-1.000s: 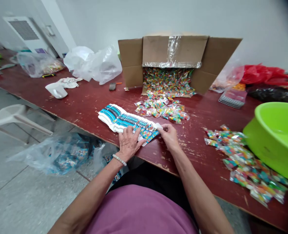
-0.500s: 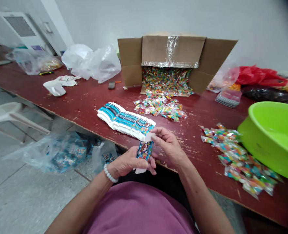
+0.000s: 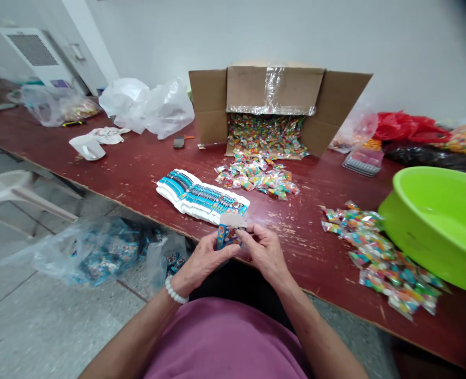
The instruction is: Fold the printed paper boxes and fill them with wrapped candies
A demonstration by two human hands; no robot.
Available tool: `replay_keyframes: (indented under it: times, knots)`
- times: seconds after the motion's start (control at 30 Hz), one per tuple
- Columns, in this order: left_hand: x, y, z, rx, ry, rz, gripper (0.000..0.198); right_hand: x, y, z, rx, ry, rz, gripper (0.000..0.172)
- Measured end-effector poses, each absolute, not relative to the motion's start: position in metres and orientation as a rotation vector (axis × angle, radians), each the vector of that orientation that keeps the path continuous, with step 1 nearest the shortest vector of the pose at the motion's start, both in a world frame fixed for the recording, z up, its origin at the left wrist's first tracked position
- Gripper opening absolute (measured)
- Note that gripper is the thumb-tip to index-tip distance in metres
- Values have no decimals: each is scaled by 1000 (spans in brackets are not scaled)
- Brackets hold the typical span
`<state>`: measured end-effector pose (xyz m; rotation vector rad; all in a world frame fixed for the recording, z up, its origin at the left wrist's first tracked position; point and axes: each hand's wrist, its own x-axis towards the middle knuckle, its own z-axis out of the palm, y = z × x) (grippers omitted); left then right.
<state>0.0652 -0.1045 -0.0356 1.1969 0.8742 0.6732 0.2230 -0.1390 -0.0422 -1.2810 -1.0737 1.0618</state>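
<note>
One stack of flat cartons [image 3: 195,195] is laid on the bench [image 3: 138,168]. Just before it, over the bench edge, a small printed carton [image 3: 228,232] is pinched between left hand [image 3: 201,259] and right hand [image 3: 265,251], both grips closed on it.

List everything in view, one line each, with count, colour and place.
table: one, dark red, across the view
cardboard box: one, brown, on its side, table's back
basin: one, lime green, table's right end
candy packets: many, multicoloured, spilling from the box; another pile beside the basin
flat cartons: one stack, blue and white, near front edge
plastic bags: several, white and clear, back left
small carton: one, blue, in both hands
left hand: grips the small carton
right hand: holds its top end
</note>
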Motion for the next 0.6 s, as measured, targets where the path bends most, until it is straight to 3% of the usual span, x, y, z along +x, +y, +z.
replay_keyframes:
  times: [0.1, 0.23, 0.4, 0.6]
  knots:
    - [62, -110, -38, 1265, 920, 878, 52, 224, -135, -40, -1240, -1049, 1063, 25]
    - [61, -121, -41, 1372, 1021, 1008, 64, 217, -134, -45, -1162, -834, 1135, 51]
    - [57, -118, -40, 1429, 1038, 889, 47, 214, -138, -53, -1153, -866, 1104, 29]
    - [57, -112, -36, 1208, 882, 790, 28, 225, -140, -60, -1085, -739, 1443, 31]
